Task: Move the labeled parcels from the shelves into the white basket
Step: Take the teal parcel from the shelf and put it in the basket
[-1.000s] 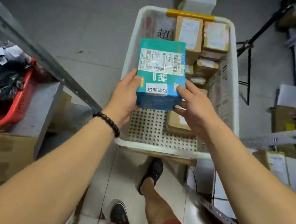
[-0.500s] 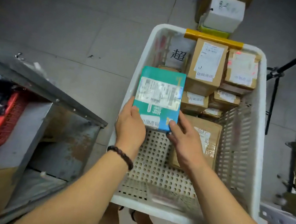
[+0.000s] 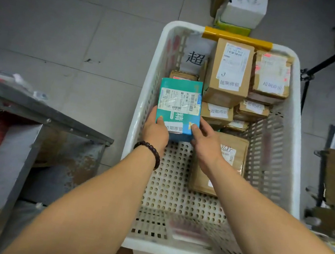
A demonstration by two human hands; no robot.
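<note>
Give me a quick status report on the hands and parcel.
Left hand and right hand gripping teal labelled cardboard parcel. Parcel inside white perforated plastic basket. Nothing in the way.

The scene is viewed steeply downward from one head-worn camera, close above the white basket (image 3: 296,128), its far rim toward 12 o'clock, with no second view.

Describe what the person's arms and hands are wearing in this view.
Both forearms are bare, with no sleeves in view and no gloves on either hand. The left hand has a bracelet of dark round beads around its wrist. The right hand and its wrist carry nothing: no watch, band or ring that shows.
</note>
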